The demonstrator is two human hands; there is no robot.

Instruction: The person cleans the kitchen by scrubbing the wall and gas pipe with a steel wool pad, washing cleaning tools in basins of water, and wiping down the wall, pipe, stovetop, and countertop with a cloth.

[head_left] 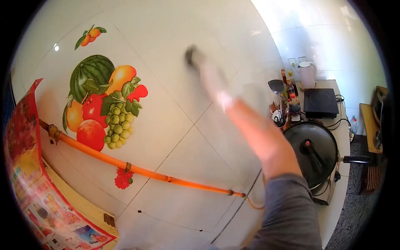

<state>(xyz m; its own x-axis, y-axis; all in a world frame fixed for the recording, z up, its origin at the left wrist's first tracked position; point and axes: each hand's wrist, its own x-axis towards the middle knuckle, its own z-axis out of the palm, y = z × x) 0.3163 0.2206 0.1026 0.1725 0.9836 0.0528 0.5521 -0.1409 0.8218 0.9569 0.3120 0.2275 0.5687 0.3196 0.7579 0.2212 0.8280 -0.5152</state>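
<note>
My right hand (pixel 210 77) reaches up and left across the pale tiled wall (pixel 166 125), with a grey sleeve on the upper arm. Motion smears the hand and its fingers. At its far end is a small dark object (pixel 191 56), held against or close to the tiles; its kind is too blurred to tell. To the left of the hand, a fruit sticker (pixel 102 104) with a watermelon and grapes is on the wall. My left hand is not in view.
An orange pipe (pixel 146 171) crosses the wall below. A red printed sheet (pixel 54 208) hangs at lower left. On the right counter are a lidded pan (pixel 300 137), a black hotplate (pixel 321 102), bottles (pixel 290 87) and a pale jug (pixel 307 76).
</note>
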